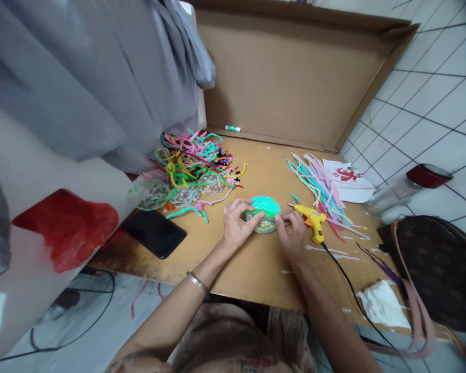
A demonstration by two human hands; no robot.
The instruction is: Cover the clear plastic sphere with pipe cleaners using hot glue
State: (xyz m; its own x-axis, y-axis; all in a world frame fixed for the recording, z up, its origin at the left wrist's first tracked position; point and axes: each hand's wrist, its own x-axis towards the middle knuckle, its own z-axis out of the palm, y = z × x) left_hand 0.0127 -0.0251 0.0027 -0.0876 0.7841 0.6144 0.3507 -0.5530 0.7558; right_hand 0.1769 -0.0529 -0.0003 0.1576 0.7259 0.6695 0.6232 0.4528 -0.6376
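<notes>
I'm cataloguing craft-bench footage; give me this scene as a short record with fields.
Left hand: holds left side of round piece
Right hand: grips its right edge
Round piece: turquoise above, partly clear below, green strip across
Tool: yellow glue gun, right of the right hand
Materials: pastel strips at right; tangled heap at left
Other: black phone, clear bottle

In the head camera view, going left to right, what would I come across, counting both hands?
Red plastic, black phone, left hand, round teal piece, right hand, yellow glue gun, dark brown handbag.
</notes>
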